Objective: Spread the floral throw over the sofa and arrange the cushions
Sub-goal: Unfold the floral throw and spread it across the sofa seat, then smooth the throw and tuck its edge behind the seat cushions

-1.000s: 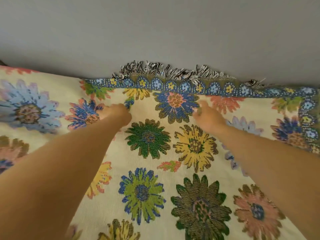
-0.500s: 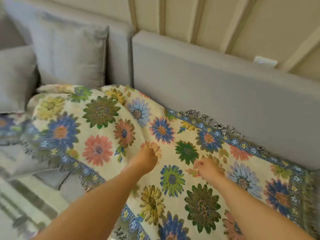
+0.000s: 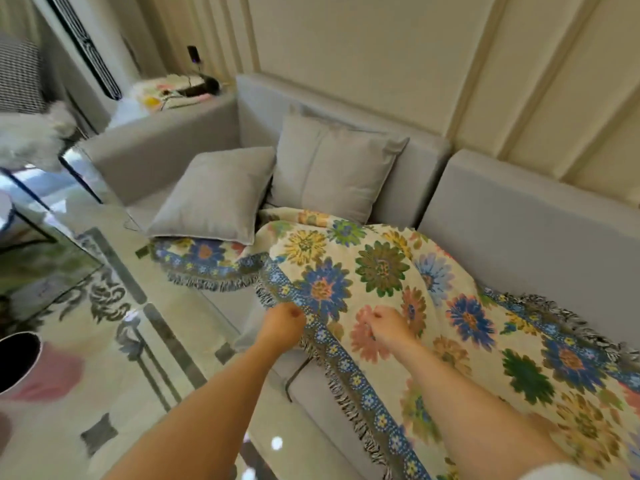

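both hands pinching the throw (image 3: pixel 381 268) on the sofa (image 3: pixel 519 216): left hand (image 3: pixel 282 323) fingers closed on its fringed edge, right hand (image 3: pixel 388 327) just beside. best pull evenly toward the cushions (image 3: pixel 214 195) beyond the fingers, flattening that hump.

The cream woven cloth throw with its many-coloured flowers (image 3: pixel 381 271) looks coarse and matt, its blue border ending in a black-and-white thread fringe (image 3: pixel 349 403). The pale grey upholstered sofa (image 3: pixel 519 216) wears a smooth, matt fabric — so do the two grey square cloth cushions (image 3: pixel 214 195) (image 3: pixel 332 168). The pale patterned tile floor (image 3: pixel 138 341) is glossy, mirror-bright. The cream panelled wall (image 3: pixel 415 64) looks smooth.
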{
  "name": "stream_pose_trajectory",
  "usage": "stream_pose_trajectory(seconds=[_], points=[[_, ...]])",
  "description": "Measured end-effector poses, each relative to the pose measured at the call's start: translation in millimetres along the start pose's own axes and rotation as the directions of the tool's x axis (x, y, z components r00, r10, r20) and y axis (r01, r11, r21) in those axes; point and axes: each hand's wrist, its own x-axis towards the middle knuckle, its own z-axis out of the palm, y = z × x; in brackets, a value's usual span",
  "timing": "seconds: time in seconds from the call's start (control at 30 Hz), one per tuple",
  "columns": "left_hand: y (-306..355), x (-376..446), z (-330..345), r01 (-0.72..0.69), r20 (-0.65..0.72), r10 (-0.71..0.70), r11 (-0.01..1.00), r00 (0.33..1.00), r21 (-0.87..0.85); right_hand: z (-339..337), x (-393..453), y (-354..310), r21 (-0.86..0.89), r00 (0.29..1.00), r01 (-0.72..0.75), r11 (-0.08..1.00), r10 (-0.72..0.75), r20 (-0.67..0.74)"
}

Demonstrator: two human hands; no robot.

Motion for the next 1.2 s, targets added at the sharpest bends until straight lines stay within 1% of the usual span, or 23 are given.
stream_pose_trajectory(seconds=[0.07,0.13,0.2,0.27,0.4,0.53,0.6,0.67,0.73,0.8,0.87,0.93,0.97,1.03,1.13,1.2], points=[[-24,15,-49,0.03,-0.02,-0.031,0.998,0.999,-0.06,34,0,-46,0.002,0.998,0.033,0.999,-0.033,0.046],[-36,30,-82,0.041,-0.034,-0.045,0.991,0.998,-0.125,48,-2,-80,-0.066,0.993,0.09,0.994,-0.084,0.088],[-41,49,-109,0.036,-0.082,-0.051,0.985,0.995,-0.169,50,8,-108,-0.097,0.991,0.119,0.988,-0.112,0.076],[-42,68,-130,0.036,-0.113,-0.057,0.982,0.992,-0.186,43,26,-129,-0.087,0.994,0.106,0.991,-0.104,0.032],[-52,115,-170,0.042,-0.117,-0.065,0.981,0.991,-0.187,34,88,-161,-0.063,0.998,0.01,0.998,-0.014,-0.069],[-70,163,-220,0.107,-0.139,-0.143,0.965,0.98,-0.238,44,146,-206,-0.094,0.997,-0.036,0.995,0.03,-0.065],[-80,190,-248,0.132,-0.156,-0.177,0.956,0.972,-0.262,58,172,-237,-0.121,0.997,-0.027,0.992,0.018,-0.073],[-92,221,-272,0.155,-0.156,-0.201,0.951,0.967,-0.269,74,199,-273,-0.14,0.998,0.013,0.99,-0.021,-0.051],[-101,252,-288,0.171,-0.142,-0.208,0.957,0.968,-0.235,91,225,-306,-0.152,0.998,0.058,0.987,-0.061,-0.015],[-109,285,-299,0.185,-0.123,-0.211,0.964,0.97,-0.193,108,249,-335,-0.151,0.998,0.067,0.986,-0.069,-0.008],[-120,329,-308,0.181,-0.082,-0.2,0.965,0.976,-0.19,130,286,-360,-0.149,0.999,0.043,0.988,-0.046,-0.016],[-127,369,-321,0.151,-0.019,-0.157,0.971,0.987,-0.183,153,323,-378,-0.127,0.999,-0.012,0.992,0.006,-0.043],[-130,385,-329,0.135,0.02,-0.134,0.978,0.991,-0.158,163,339,-386,-0.101,0.998,-0.047,0.994,0.042,-0.054],[-148,420,-349,0.142,0.087,-0.133,0.984,0.987,-0.108,192,373,-406,-0.123,0.992,-0.123,0.985,0.119,-0.043],[-175,472,-375,0.16,0.09,-0.155,0.986,0.984,-0.051,218,421,-423,-0.169,0.975,-0.223,0.96,0.223,-0.024],[-195,507,-384,0.195,0.087,-0.191,0.98,0.978,-0.042,233,457,-431,-0.198,0.962,-0.272,0.942,0.264,-0.067]])
